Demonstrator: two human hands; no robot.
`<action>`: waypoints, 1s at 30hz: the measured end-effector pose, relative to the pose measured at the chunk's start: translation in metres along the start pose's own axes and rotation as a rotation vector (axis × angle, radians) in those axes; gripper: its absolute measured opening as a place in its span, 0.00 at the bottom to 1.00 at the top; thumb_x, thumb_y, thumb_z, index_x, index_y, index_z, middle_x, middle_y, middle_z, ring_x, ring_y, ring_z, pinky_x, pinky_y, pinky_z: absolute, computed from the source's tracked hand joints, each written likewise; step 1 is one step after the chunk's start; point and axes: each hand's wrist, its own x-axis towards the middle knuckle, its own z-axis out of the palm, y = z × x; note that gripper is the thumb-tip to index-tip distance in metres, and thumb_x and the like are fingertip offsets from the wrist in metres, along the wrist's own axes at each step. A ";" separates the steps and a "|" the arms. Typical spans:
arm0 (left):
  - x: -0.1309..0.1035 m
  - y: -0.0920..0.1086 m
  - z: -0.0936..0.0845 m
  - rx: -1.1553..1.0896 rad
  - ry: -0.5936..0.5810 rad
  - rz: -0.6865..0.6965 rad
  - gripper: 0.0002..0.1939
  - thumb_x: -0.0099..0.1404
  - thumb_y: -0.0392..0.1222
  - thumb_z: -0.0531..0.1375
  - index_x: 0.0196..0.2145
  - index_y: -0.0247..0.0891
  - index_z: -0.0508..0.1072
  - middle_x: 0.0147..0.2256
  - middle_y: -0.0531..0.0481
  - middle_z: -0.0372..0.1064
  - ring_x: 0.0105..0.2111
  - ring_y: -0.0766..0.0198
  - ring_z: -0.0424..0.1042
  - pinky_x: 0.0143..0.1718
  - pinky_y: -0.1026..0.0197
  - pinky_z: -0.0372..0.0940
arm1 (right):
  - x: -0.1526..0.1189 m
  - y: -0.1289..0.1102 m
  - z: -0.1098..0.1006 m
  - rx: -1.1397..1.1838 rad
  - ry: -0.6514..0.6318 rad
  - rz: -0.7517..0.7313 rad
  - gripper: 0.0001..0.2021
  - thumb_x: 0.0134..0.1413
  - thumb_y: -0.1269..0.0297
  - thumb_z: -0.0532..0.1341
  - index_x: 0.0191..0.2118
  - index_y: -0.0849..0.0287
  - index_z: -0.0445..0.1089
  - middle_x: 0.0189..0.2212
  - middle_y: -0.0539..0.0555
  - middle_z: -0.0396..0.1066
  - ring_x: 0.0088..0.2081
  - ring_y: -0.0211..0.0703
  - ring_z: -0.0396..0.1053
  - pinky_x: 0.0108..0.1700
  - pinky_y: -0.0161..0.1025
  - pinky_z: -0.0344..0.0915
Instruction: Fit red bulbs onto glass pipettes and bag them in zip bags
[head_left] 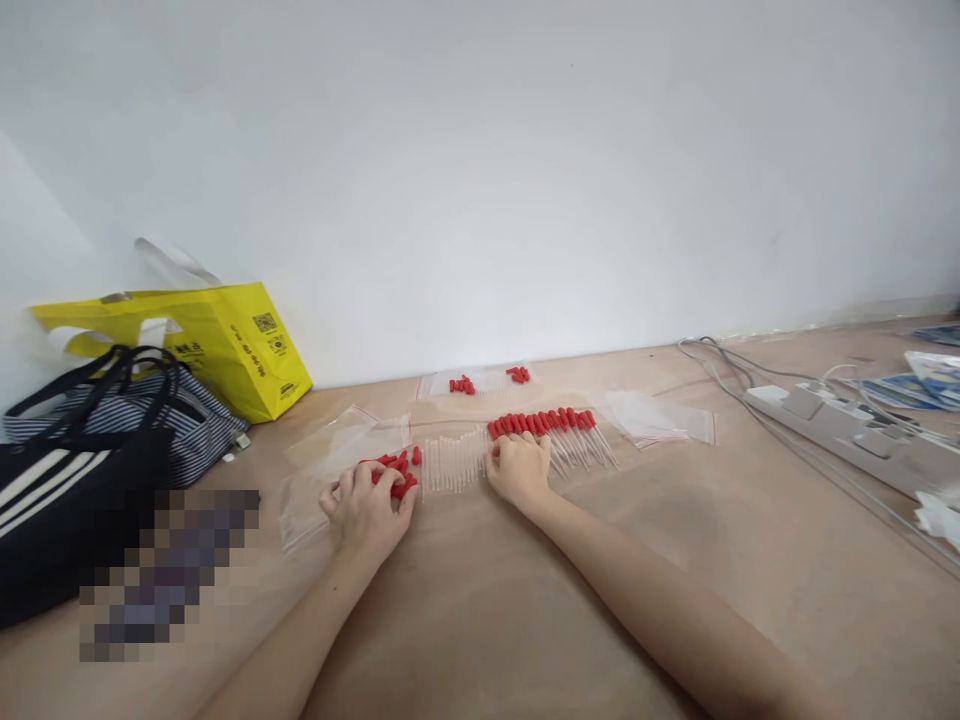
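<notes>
My left hand (pixel 369 510) rests with its fingers apart over a pile of loose red caps (pixel 405 480) on a brown surface; what lies under the fingers is partly hidden. To its right, thin clear sticks (pixel 452 463) lie side by side in a row. My right hand (pixel 521 468) is closed at the right end of that row, its fingertips bent down and what they hold too small to make out. Just behind and right of it, sticks with red caps (pixel 562 422) on their far ends lie fanned out.
Clear plastic bags (pixel 349 435) lie beside my left hand, another bag (pixel 660 418) at the right. Behind are small red cap groups (pixel 463 385). A yellow bag (pixel 262 340) and dark bag (pixel 90 500) stand left; a power strip (pixel 840 430) with cables lies right.
</notes>
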 end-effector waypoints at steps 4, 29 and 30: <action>-0.004 0.000 -0.004 0.079 0.039 0.086 0.09 0.54 0.46 0.56 0.23 0.40 0.71 0.35 0.45 0.65 0.38 0.53 0.60 0.43 0.45 0.48 | 0.005 -0.010 -0.003 -0.029 -0.108 0.073 0.11 0.47 0.62 0.54 0.28 0.61 0.71 0.31 0.60 0.71 0.39 0.50 0.63 0.42 0.46 0.44; -0.031 0.045 -0.015 -0.457 -0.033 0.405 0.04 0.55 0.39 0.55 0.25 0.39 0.68 0.30 0.50 0.66 0.34 0.59 0.64 0.43 0.50 0.52 | -0.054 0.080 -0.029 0.150 0.054 -0.453 0.08 0.51 0.61 0.58 0.25 0.55 0.70 0.22 0.49 0.68 0.30 0.38 0.59 0.34 0.38 0.45; -0.031 0.045 -0.014 -0.462 -0.045 0.402 0.04 0.55 0.39 0.55 0.25 0.39 0.68 0.30 0.50 0.66 0.34 0.59 0.64 0.42 0.50 0.52 | -0.058 0.087 -0.031 0.167 0.048 -0.463 0.08 0.51 0.61 0.58 0.25 0.55 0.71 0.22 0.49 0.67 0.30 0.38 0.59 0.34 0.38 0.45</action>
